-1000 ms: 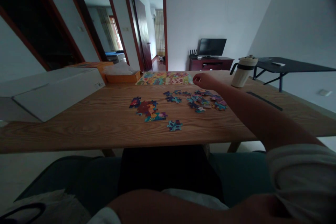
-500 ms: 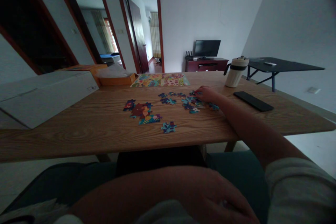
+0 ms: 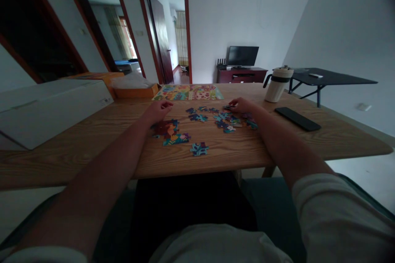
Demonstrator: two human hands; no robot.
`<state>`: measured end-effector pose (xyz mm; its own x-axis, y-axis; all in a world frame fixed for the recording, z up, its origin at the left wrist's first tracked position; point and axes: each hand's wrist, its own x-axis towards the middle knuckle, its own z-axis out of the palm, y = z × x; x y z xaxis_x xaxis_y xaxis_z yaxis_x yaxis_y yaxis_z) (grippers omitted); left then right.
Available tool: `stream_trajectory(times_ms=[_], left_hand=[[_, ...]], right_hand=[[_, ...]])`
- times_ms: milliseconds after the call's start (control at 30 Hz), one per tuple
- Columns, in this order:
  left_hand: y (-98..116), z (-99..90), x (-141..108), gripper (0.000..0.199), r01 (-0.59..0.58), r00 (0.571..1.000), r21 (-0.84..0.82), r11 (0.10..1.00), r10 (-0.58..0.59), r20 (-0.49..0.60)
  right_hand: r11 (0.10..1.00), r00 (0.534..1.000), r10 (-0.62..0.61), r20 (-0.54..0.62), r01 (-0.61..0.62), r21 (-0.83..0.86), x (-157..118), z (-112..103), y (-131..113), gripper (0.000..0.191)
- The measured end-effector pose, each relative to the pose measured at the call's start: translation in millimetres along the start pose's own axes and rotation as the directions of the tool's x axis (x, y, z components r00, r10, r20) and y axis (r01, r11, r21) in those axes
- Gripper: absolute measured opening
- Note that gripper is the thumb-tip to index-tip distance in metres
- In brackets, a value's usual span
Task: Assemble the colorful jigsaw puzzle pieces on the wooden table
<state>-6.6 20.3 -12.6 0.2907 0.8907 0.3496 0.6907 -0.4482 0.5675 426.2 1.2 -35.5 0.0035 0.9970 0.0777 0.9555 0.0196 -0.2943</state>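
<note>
Near the far side of the table, my left hand [image 3: 159,111] hovers just beyond a partly joined puzzle section [image 3: 172,130], its fingers curled and apart with nothing seen between them. My right hand [image 3: 240,105] pinches a puzzle piece [image 3: 228,107] at the back of a loose heap of blue pieces [image 3: 227,121]. Several loose pieces [image 3: 198,118] lie between the two hands. A small joined cluster [image 3: 199,148] sits nearer the table's front edge. My left forearm covers the left part of the puzzle section.
A colourful picture sheet [image 3: 189,92] lies at the back of the wooden table [image 3: 228,160]. To the left are a white box [image 3: 58,107] and an orange tray [image 3: 134,92]. On the right stand a cream bottle [image 3: 277,85] and a dark flat phone-like object [image 3: 297,118].
My left hand has risen from my lap to above the table by the puzzle section. My right hand has stayed at the heap, and a piece now shows at its fingertips.
</note>
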Motion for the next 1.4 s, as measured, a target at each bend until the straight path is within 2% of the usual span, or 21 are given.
stream_trajectory(times_ms=[133,233,300,400,433,500,567,600,633,700,867,933,1000,1167,1267,1400], left_hand=[[11,8.2,-5,0.012,-0.057,0.998,-0.013,0.998,0.057,-0.008],[26,21.0,-7,0.015,-0.013,0.999,-0.205,0.979,0.019,0.029],[39,30.3,-10,0.021,0.122,0.984,-0.450,0.885,-0.049,0.172],[60,42.6,-18,0.036,0.251,0.938,-0.730,0.636,0.025,0.344],[65,45.5,-20,0.039,0.260,0.932,-0.788,0.559,0.068,0.356],[69,49.0,-23,0.035,0.236,0.939,-0.855,0.463,0.119,0.323],[66,48.9,-25,0.028,0.208,0.948,-0.872,0.444,0.127,0.291],[63,47.9,-25,0.026,0.203,0.950,-0.867,0.456,0.122,0.287],[60,46.4,-26,0.026,0.200,0.951,-0.856,0.477,0.114,0.286],[55,43.7,-27,0.027,0.190,0.956,-0.824,0.534,0.090,0.279],[54,42.8,-28,0.030,0.132,0.970,-0.736,0.664,0.066,0.233],[54,43.7,-28,0.033,0.106,0.974,-0.721,0.685,0.073,0.212],[52,44.1,-27,0.034,0.086,0.977,-0.709,0.700,0.080,0.197],[45,42.8,-24,0.039,0.056,0.975,-0.676,0.735,0.107,0.197],[42,40.8,-23,0.044,0.058,0.965,-0.664,0.746,0.128,0.228],[37,39.5,-21,0.046,0.041,0.969,-0.607,0.794,0.115,0.217]], right_hand=[[0.992,0.970,-0.083,-0.230,0.058,-0.113,-11,-1,-2,0.031],[0.991,0.923,-0.129,-0.362,0.114,-0.063,-22,-11,-28,0.031],[0.975,0.884,-0.199,-0.424,0.221,0.001,-32,-16,-63,0.032],[0.911,0.795,-0.367,-0.482,0.411,-0.015,-51,-10,-128,0.032],[0.870,0.758,-0.443,-0.478,0.492,-0.027,-57,-4,-146,0.032],[0.777,0.686,-0.575,-0.446,0.628,-0.036,-67,12,-172,0.036],[0.708,0.632,-0.636,-0.443,0.706,-0.011,-71,27,-180,0.041],[0.685,0.620,-0.649,-0.442,0.728,0.016,-72,33,-178,0.042],[0.671,0.619,-0.648,-0.444,0.740,0.053,-71,38,-174,0.042],[0.665,0.649,-0.612,-0.452,0.732,0.150,-68,43,-162,0.039],[0.694,0.804,-0.376,-0.460,0.573,0.435,-63,42,-147,0.049],[0.686,0.862,-0.304,-0.406,0.494,0.535,-61,41,-147,0.050],[0.669,0.899,-0.279,-0.337,0.434,0.603,-61,41,-148,0.045],[0.661,0.926,-0.237,-0.295,0.376,0.649,-62,40,-147,0.029],[0.673,0.933,-0.169,-0.316,0.344,0.655,-58,37,-143,0.028],[0.663,0.934,-0.054,-0.352,0.297,0.687,-49,29,-131,0.030]])
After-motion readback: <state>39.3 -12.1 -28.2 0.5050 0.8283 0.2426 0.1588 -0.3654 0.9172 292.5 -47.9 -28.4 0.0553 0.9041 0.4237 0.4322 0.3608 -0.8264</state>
